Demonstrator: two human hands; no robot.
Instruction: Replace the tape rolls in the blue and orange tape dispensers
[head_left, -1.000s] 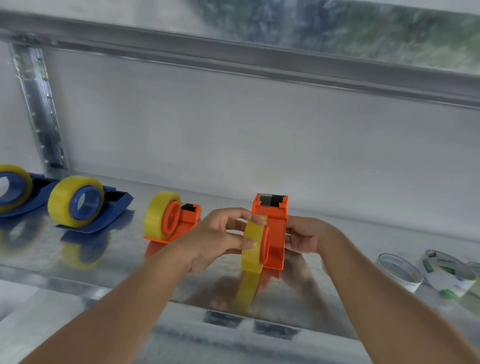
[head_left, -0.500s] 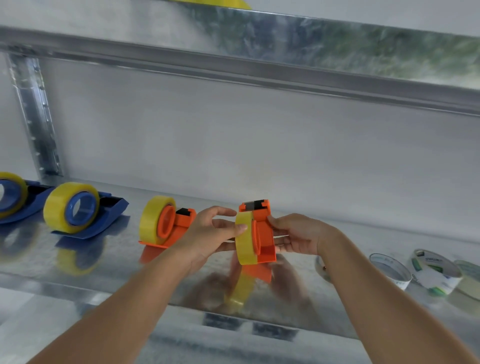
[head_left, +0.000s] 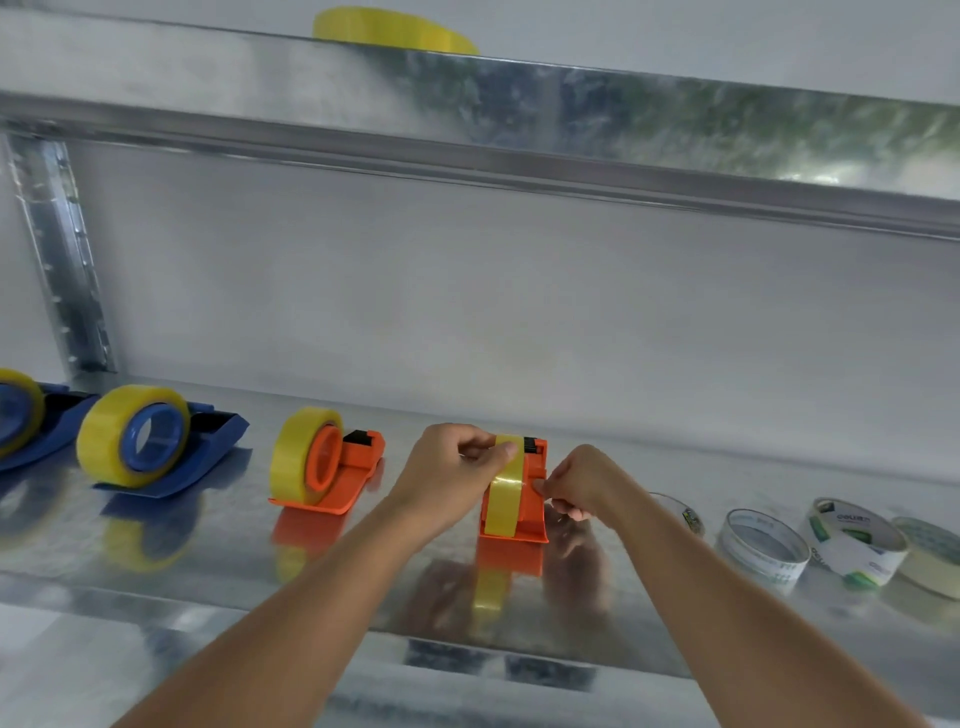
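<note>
Orange plastic tape dispenser (head_left: 522, 506) standing on the galvanised steel shelf (head_left: 208, 561), left hand (head_left: 449, 470) pinching its yellow tape roll (head_left: 505, 491), right hand (head_left: 576, 486) gripping its side: pull the tape straight to the cutter.

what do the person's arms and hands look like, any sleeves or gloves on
Both forearms are bare right up to the bottom edge of the head view, with no sleeves showing. The left hand and right hand wear no gloves. No watch, ring or wristband is visible on either one.
</note>
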